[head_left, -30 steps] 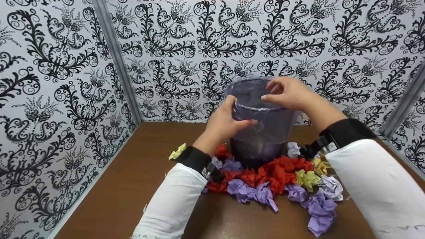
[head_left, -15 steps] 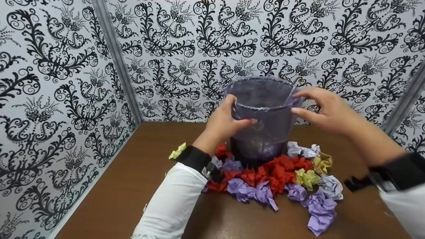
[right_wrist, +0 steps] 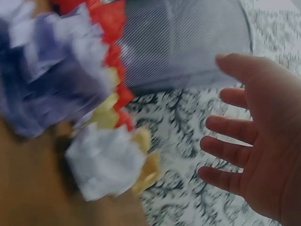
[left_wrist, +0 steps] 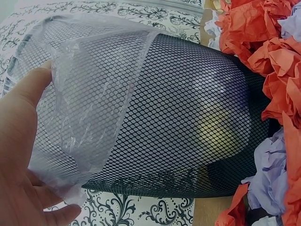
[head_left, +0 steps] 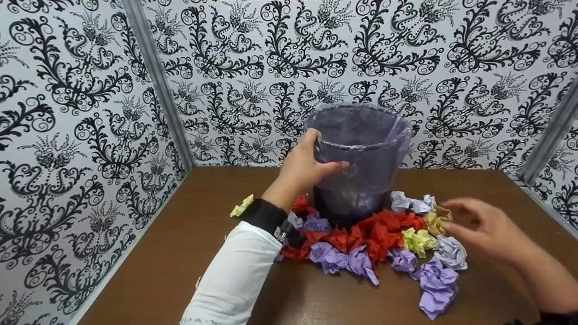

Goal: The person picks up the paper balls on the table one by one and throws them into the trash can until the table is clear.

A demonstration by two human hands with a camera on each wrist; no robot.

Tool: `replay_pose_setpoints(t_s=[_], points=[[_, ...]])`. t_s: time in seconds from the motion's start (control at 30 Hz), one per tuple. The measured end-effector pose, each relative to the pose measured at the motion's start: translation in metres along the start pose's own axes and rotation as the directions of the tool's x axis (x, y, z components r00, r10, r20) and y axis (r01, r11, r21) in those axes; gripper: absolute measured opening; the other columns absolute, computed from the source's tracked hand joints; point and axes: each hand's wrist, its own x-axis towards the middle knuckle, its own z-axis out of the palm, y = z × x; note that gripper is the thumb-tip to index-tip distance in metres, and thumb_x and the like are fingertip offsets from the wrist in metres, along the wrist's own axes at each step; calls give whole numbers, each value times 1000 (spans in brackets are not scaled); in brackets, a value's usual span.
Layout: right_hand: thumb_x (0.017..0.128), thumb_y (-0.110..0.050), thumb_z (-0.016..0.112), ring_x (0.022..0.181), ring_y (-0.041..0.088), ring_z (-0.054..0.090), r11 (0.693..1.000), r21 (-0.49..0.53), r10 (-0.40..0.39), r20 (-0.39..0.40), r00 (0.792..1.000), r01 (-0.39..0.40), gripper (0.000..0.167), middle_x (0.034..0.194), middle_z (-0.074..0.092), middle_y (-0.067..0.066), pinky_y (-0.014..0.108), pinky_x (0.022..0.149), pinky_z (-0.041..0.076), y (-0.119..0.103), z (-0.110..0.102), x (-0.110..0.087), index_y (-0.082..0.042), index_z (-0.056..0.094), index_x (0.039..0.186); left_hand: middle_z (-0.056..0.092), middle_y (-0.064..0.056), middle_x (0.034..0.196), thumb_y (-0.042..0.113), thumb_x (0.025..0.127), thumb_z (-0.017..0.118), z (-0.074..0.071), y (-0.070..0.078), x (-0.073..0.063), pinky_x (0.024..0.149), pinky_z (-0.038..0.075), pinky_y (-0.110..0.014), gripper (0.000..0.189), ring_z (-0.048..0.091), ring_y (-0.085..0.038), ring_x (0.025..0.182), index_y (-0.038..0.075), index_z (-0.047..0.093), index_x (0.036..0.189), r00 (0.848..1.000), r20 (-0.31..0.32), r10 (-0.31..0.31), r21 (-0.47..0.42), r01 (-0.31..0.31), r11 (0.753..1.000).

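My left hand [head_left: 303, 169] grips the rim of a black mesh wastebasket [left_wrist: 178, 122] lined with a translucent purple plastic bag [head_left: 361, 167]. In the left wrist view its thumb lies against the liner, and pale and yellow shapes show through the mesh low inside. My right hand [head_left: 494, 230] hovers beside a mustard-yellow crumpled paper ball [head_left: 435, 222] at the pile's right end. In the right wrist view the fingers of this hand [right_wrist: 258, 132] are spread and hold nothing. A white paper ball [right_wrist: 106, 162] appears near it there.
Crumpled paper surrounds the basket's base: red balls [head_left: 379, 234], purple balls [head_left: 437, 286], a lime-yellow ball [head_left: 418, 241] and whitish balls [head_left: 451, 253]. One pale yellow piece [head_left: 242, 205] lies by the left wrist. Patterned walls [head_left: 235, 90] enclose the brown table [head_left: 189, 253].
My right hand has left the basket's rim and come down to the right, beside the mustard-yellow paper ball. The left hand keeps its hold on the rim.
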Motion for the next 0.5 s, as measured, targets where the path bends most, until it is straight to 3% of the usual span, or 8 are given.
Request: replay_pose_setpoints(t_s=[0.2,0.5], points=[[86,-30,84,99,-12,50,1000,9,7,62,998,-7,49,123,68,14,24,72,57,20,13,-9,-16,66,128,62,13,115,66,62,88,-2,-2,-1,94,58,-44,78,65,-15,105,37,48,122,1000,8,-15,-28,15,999],[70,-20,93,98,-4,60,988,3,-152,57,987,152,53,113,70,0,23,78,57,40,26,-15,-15,72,119,60,11,120,66,63,89,0,0,-1,97,58,-45,80,64,-16,110,35,49,125,1000,9,-6,-27,6,1000]])
